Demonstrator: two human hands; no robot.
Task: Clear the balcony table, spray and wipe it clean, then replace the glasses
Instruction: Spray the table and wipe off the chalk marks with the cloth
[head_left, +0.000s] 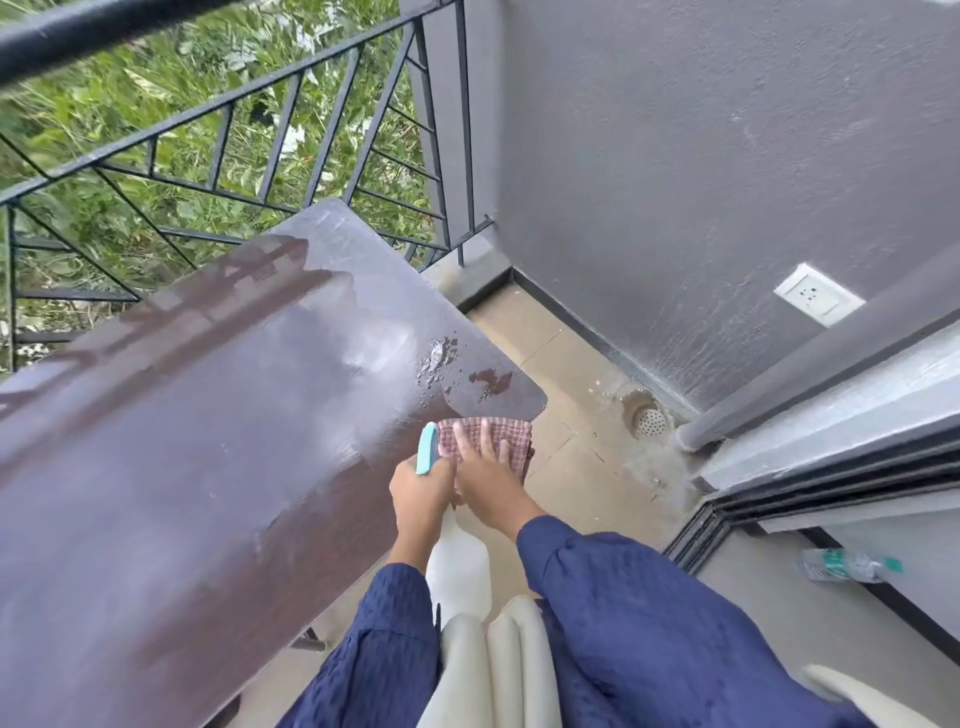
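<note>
**While cloth presses on the wet table corner**

Where the brown table (208, 426) ends at its near right corner, the right hand (485, 470) lies flat, fingers straight, pressing a red checked cloth (514, 432) that overhangs the edge. Touching it, the left hand (420, 491) clenches a white spray bottle (460, 564), contents hidden. Droplets (437, 362) and wet streaks glisten on the table.
</note>
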